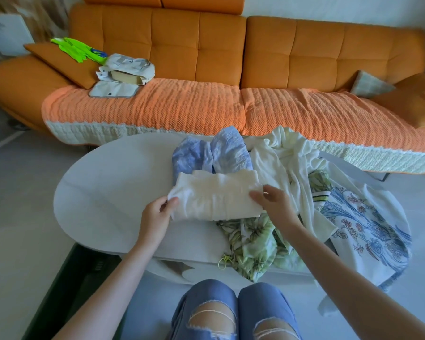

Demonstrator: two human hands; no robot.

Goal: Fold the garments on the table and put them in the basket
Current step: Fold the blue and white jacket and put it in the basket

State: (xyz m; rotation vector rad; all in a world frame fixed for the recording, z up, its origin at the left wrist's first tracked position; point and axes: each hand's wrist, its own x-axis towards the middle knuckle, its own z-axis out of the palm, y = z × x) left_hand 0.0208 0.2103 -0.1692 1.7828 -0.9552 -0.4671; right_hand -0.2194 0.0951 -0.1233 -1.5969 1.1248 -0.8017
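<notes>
While the cream garment (pixel 214 195) lies across the middle of the surface (pixel 103 182) in a narrow band, already doubled over on itself, I have it by both ends. My left hand (pixel 157 214) pinches its left edge between thumb and curled fingers. My right hand (pixel 272 204) lies on its right end with the fingers bent down onto the cloth; whether the thumb grips underneath I cannot tell. I judge this piece partway through its folding: it looks flattened and squared, yet long, so one more fold end to end seems due.

The rest is plainly unfolded. A blue crinkled garment (pixel 214 153) sits bunched just behind the cream one, touching it. To the right a white garment (pixel 287 158) is heaped loosely, a green leaf-print garment (pixel 250 241) spills from under the cream piece over the near edge, and a white garment with blue flower print (pixel 368 224) hangs off the right end. So four pieces appear to be waiting, and the first is not finished.

I see no basket that I can be sure of; a dark shape (pixel 69 285) on the floor by my left arm may be it, but it is too dim to tell. No folded piece shows set aside, so by my reckoning the task is near its start
</notes>
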